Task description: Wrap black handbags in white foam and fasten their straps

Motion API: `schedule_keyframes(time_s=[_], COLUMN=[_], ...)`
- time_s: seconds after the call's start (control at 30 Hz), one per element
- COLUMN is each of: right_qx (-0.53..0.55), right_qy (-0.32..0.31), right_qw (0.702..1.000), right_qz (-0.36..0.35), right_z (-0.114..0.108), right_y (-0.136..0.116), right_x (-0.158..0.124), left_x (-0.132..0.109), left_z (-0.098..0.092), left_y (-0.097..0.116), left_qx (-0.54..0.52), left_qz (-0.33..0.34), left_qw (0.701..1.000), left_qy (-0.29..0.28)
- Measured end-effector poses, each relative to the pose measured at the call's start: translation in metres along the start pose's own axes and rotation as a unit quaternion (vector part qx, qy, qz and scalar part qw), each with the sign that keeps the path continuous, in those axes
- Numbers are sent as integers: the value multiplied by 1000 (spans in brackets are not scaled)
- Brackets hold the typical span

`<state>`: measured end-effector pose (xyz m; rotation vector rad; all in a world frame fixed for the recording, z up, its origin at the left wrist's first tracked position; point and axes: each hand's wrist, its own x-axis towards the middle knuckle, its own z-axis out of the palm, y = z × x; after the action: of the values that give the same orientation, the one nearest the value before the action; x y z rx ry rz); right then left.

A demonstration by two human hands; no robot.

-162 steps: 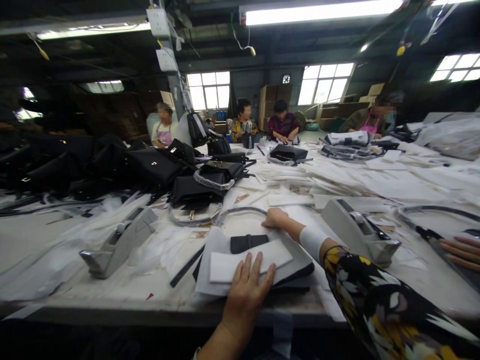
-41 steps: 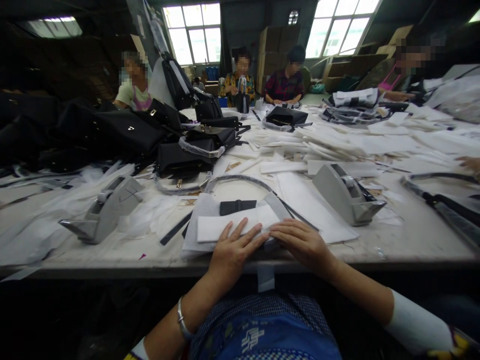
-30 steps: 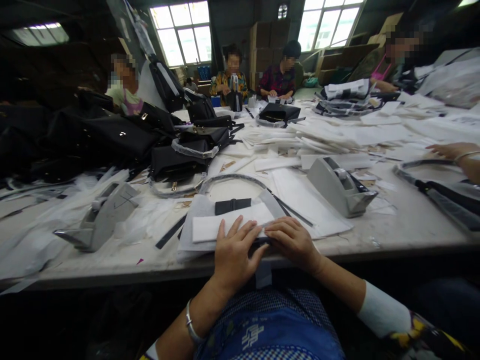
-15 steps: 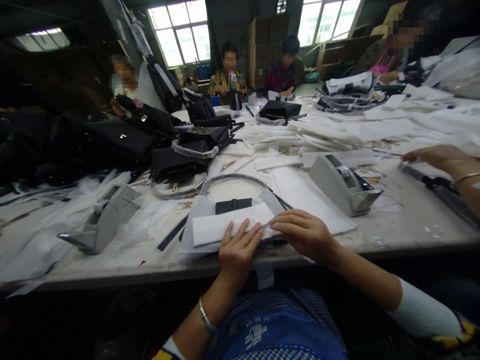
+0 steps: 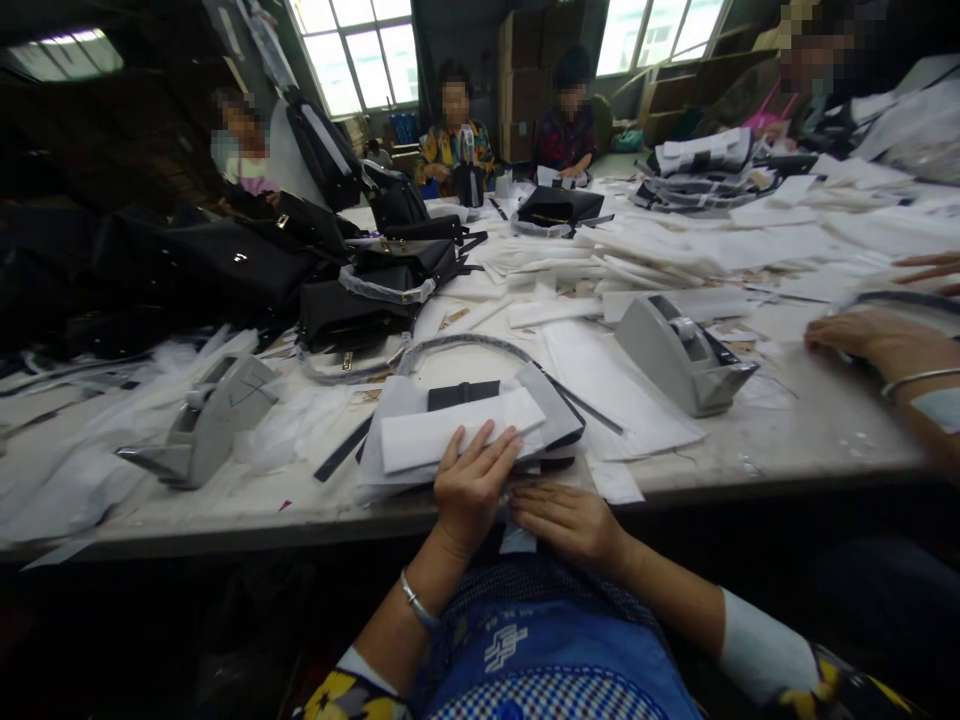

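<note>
A black handbag (image 5: 566, 430) lies in front of me, partly wrapped in thin white sheet (image 5: 390, 405), its plastic-covered handle (image 5: 472, 342) arching away. My left hand (image 5: 474, 485) rests flat with fingers spread on a folded white padding sheet (image 5: 420, 440) on the bag. Lower and to the right, my right hand (image 5: 574, 525) is at the table edge, fingers pressed together on a pale strip of tape (image 5: 517, 541) hanging there. Its fingertips partly hide the strip's upper end.
Grey tape dispensers stand left (image 5: 202, 420) and right (image 5: 686, 355). Black bags (image 5: 225, 260) pile up at left; white sheets (image 5: 675, 255) cover the far right. A co-worker's hands (image 5: 862, 335) are at the right edge. Other people (image 5: 454, 150) sit across the table (image 5: 802, 440).
My right hand has moved from the bag's right side down to the tape strip at the table edge. My left hand stays on the padding sheet. The co-worker's hand at right has shifted.
</note>
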<state>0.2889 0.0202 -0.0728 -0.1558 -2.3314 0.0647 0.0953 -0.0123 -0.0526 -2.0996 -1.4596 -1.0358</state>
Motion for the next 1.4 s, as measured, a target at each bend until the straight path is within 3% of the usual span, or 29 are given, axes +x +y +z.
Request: schedule_keyframes(time_s=[0.3, 0.43, 0.6, 0.7, 0.83, 1.07, 1.3, 1.4], right_qx=[73, 75, 93, 75, 30, -52, -22, 13], right_qy=[18, 29, 38, 42, 30, -15, -92, -147], right_qw=[990, 988, 989, 991, 992, 959, 943, 915], right_qz=[123, 132, 112, 104, 115, 278, 320, 375], right_z=[-27, -33, -46, -59, -68, -41, -26, -27], right_y=[-44, -54, -55, -42, -5, 62, 82, 90], right_x=[-10, -10, 14, 36, 63, 85, 82, 84], left_x=[5, 5, 3, 2, 2, 1, 8, 10], left_z=[2, 2, 2, 1, 1, 3, -2, -5], left_y=[1, 1, 0, -1, -3, -3, 1, 3], left_qx=[21, 21, 18, 19, 25, 4, -26, -21], left_qz=[1, 2, 8, 13, 33, 32, -9, -25], left_qw=[1000, 1000, 1000, 1000, 999, 999, 1000, 999], left_qy=[15, 14, 8, -6, 7, 29, 6, -2])
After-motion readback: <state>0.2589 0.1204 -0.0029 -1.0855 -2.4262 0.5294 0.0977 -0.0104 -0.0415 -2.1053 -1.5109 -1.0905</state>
